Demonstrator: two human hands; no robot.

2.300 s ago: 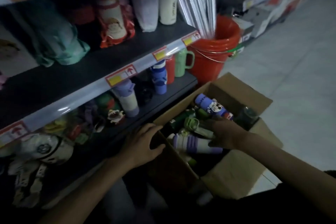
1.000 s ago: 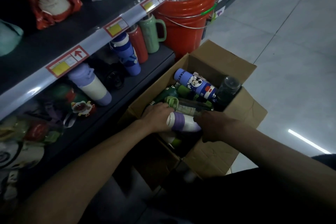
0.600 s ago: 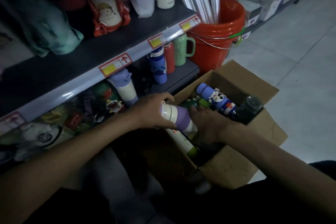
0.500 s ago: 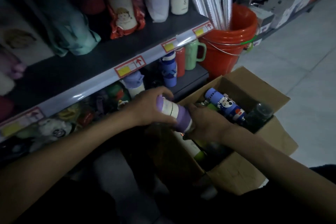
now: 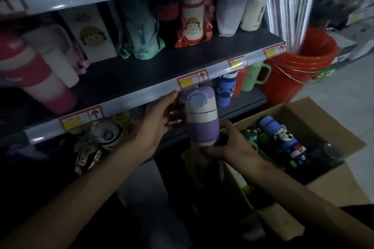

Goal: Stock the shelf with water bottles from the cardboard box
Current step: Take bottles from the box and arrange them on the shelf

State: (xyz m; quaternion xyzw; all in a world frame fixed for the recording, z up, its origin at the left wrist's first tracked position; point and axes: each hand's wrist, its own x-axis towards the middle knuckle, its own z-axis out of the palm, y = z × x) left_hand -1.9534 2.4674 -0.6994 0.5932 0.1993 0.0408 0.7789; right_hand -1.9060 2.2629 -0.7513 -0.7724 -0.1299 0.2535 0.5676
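Facing grey metal shelving with dark decks and front rails bearing red-framed price labels marked with yellow patches and arrows. Seeing, just past its right end, a red plastic bucket holding shiny silver rods. Looking out over pale tiled floor in dim light.

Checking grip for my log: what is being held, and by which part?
The purple-and-cream bottle: right hand grips its base, left hand touches its side.

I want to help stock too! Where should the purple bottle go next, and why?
Probably slide the purple bottle forward onto the bottom shelf, near the blue bottle: it's upright, held at its base by the right hand, just before that shelf.
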